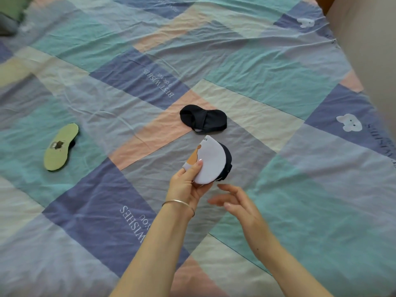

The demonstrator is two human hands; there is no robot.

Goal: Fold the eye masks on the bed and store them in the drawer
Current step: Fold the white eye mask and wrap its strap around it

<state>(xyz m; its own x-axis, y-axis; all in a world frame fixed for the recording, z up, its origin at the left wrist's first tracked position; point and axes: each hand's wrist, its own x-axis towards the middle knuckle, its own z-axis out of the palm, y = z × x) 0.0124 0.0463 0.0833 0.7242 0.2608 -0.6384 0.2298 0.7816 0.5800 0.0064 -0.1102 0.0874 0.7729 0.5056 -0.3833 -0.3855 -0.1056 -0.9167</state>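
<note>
My left hand holds a white eye mask folded in half, with a dark lining showing at its right edge and an orange print near my thumb. It is lifted just above the bed. My right hand hovers just below and right of it, fingers spread, touching nothing. A black eye mask lies unfolded on the sheet just beyond, its strap across it. A pale green eye mask with a small dark print lies flat at the left. No drawer is in view.
The bed is covered by a wrinkled patchwork sheet in teal, blue, pink and cream. Its right edge runs along a pale wall. A dark green-grey object sits at the far left corner.
</note>
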